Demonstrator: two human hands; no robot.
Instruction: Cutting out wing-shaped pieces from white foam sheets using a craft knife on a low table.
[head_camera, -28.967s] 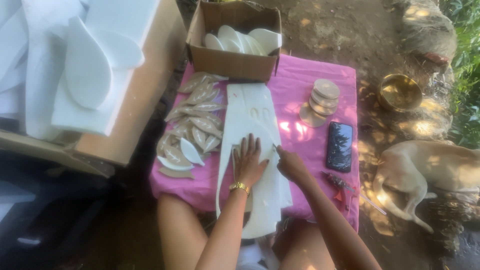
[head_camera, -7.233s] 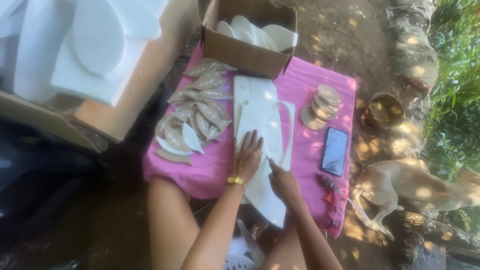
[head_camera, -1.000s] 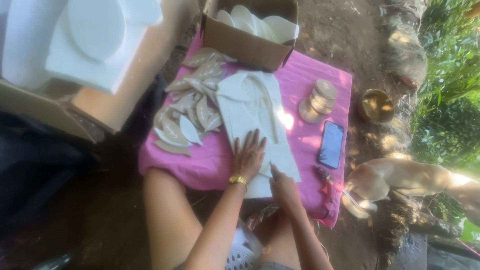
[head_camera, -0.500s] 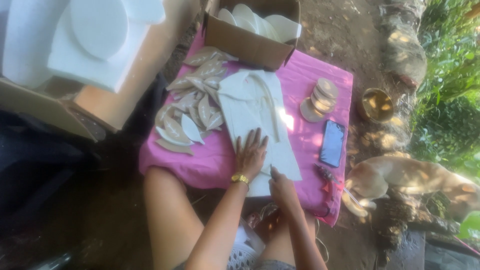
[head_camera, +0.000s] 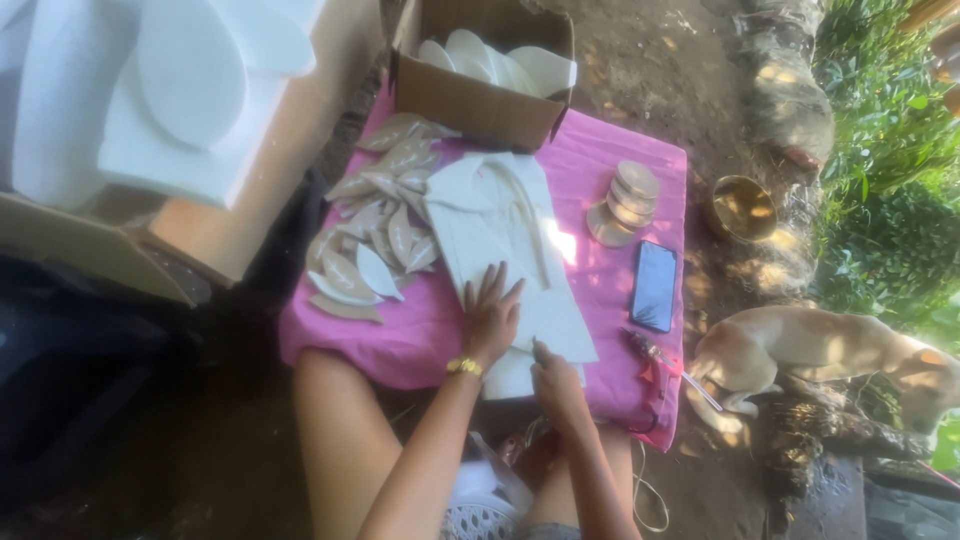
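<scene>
In the cardboard box (head_camera: 470, 95), white leaf-shaped foam pieces (head_camera: 495, 62) lie stacked

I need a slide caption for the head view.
Left hand flat on white sheet, right hand at its edge.

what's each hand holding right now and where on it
The left hand presses flat on the white foam sheet near its close end, gripping nothing. The right hand sits at the sheet's near edge; whether it holds a tool cannot be told.
</scene>
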